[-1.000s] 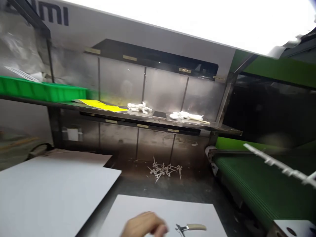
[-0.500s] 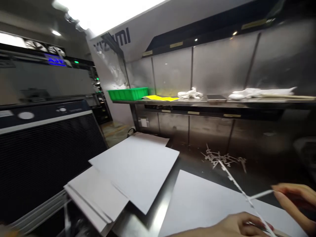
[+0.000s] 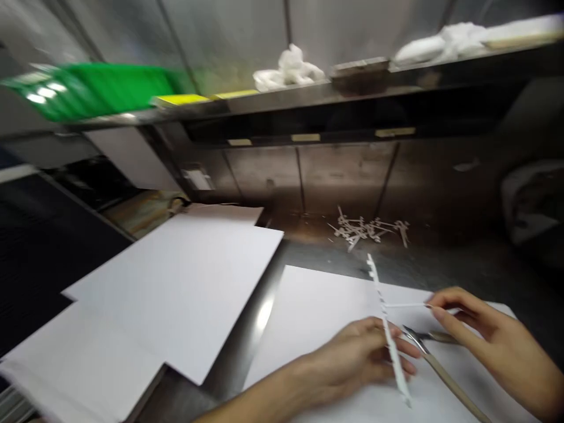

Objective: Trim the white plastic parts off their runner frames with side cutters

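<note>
A thin white plastic strip (image 3: 382, 302) with small parts along it stands tilted over a white sheet (image 3: 317, 299) at the lower right. My left hand (image 3: 361, 355) is closed around the strip's lower half. The fingertips of my right hand (image 3: 480, 323) pinch the end of a thin side stem that joins the strip. Between and below the hands, pliers (image 3: 449, 376) with beige handles lie on the sheet; my right hand partly covers them. Behind the sheet lies a heap of thin white plastic pieces (image 3: 368, 229) on the metal table.
Large white sheets (image 3: 185, 282) overlap in stacks on the left. Above the table runs a metal shelf (image 3: 247, 104) with a green bin (image 3: 114, 88), yellow paper (image 3: 183, 100), a crumpled white glove (image 3: 291, 69), a dark flat object (image 3: 360, 69) and more white cloth (image 3: 440, 47).
The view has tilted down and turned right. The pliers have come into view. The strip now stands more upright, still held by both hands, and its far end is apart from the heap in the picture.
</note>
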The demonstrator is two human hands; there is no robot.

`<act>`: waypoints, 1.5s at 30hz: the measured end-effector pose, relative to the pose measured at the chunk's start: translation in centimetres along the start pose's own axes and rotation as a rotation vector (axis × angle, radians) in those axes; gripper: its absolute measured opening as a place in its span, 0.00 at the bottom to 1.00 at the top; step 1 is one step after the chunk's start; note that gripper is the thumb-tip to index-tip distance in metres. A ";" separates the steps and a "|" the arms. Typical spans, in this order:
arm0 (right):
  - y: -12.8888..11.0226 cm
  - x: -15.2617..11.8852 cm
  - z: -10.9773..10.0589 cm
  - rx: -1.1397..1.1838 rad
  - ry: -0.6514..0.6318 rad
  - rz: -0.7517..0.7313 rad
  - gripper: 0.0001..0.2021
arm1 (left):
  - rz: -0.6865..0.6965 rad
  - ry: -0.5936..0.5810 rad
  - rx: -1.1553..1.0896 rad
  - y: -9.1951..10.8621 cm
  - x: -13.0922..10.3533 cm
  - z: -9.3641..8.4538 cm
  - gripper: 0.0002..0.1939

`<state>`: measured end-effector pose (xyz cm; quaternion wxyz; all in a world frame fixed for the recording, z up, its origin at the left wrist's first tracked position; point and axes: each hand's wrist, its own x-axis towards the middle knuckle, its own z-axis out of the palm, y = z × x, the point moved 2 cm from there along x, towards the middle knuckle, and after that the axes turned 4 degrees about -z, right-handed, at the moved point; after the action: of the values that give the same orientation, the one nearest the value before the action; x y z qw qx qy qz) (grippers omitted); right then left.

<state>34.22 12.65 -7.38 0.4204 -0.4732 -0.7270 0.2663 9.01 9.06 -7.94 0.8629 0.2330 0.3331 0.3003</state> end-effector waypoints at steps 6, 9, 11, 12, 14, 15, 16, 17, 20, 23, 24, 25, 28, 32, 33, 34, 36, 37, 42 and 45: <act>-3.4 1.3 -0.7 0.117 -0.021 -0.027 0.04 | -0.001 0.001 0.030 1.1 0.3 0.1 0.20; -4.2 1.6 -1.0 0.134 0.016 -0.101 0.03 | 0.016 -0.017 0.075 2.0 -0.1 0.3 0.16; -4.4 1.6 -1.2 0.137 0.029 -0.146 0.05 | 0.023 -0.045 0.081 2.6 -0.4 0.6 0.13; -4.5 1.6 -1.3 0.139 0.034 -0.167 0.05 | 0.026 -0.065 0.081 2.8 -0.6 0.7 0.13; -4.6 1.6 -1.4 0.145 0.038 -0.198 0.06 | 0.041 -0.106 0.082 3.0 -0.8 0.8 0.11; -4.6 1.6 -1.5 0.151 0.039 -0.206 0.07 | 0.045 -0.125 0.080 3.1 -0.9 0.8 0.10; -4.7 1.6 -1.5 0.160 0.039 -0.209 0.07 | 0.046 -0.142 0.077 3.0 -0.9 0.8 0.09; -4.7 1.6 -1.6 0.168 0.036 -0.208 0.07 | 0.044 -0.156 0.070 3.0 -0.9 0.8 0.09; -4.6 1.6 -1.7 0.186 0.013 -0.195 0.07 | 0.025 -0.180 0.030 2.7 -0.9 0.7 0.08; -4.4 1.6 -1.8 0.210 -0.021 -0.175 0.06 | -0.008 -0.187 -0.020 2.6 -0.9 0.6 0.07; -4.3 1.6 -1.8 0.224 -0.032 -0.167 0.06 | -0.019 -0.190 -0.039 2.6 -0.8 0.6 0.07; -4.2 1.6 -1.9 0.239 -0.045 -0.160 0.06 | -0.029 -0.194 -0.058 2.7 -0.8 0.6 0.07; -4.1 1.5 -2.1 0.307 -0.088 -0.122 0.04 | -0.039 -0.208 -0.101 2.8 -0.6 0.8 0.07; -4.0 1.5 -2.2 0.409 -0.142 -0.048 0.03 | -0.032 -0.192 -0.107 3.1 -0.6 1.0 0.09; -4.0 1.5 -2.2 0.423 -0.153 -0.038 0.04 | -0.031 -0.187 -0.102 3.1 -0.6 1.0 0.09; -4.0 1.5 -2.2 0.435 -0.162 -0.032 0.04 | -0.028 -0.185 -0.093 3.1 -0.6 1.0 0.09; -4.0 1.5 -2.1 0.449 -0.166 -0.032 0.04 | -0.004 -0.190 -0.061 3.2 -0.7 1.0 0.09; -4.0 1.5 -2.0 0.443 -0.155 -0.039 0.04 | 0.014 -0.193 -0.037 3.2 -0.8 0.9 0.09; -4.3 1.5 -1.5 0.216 -0.001 -0.170 0.06 | 0.099 -0.174 0.078 3.7 -1.1 0.7 0.08; -4.4 1.4 -1.1 0.125 0.049 -0.224 0.08 | 0.115 -0.173 0.101 3.8 -1.3 0.7 0.08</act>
<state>32.87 12.11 -2.84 0.4939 -0.3682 -0.7467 0.2510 7.33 10.76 -4.67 0.8569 0.3199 0.2582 0.3109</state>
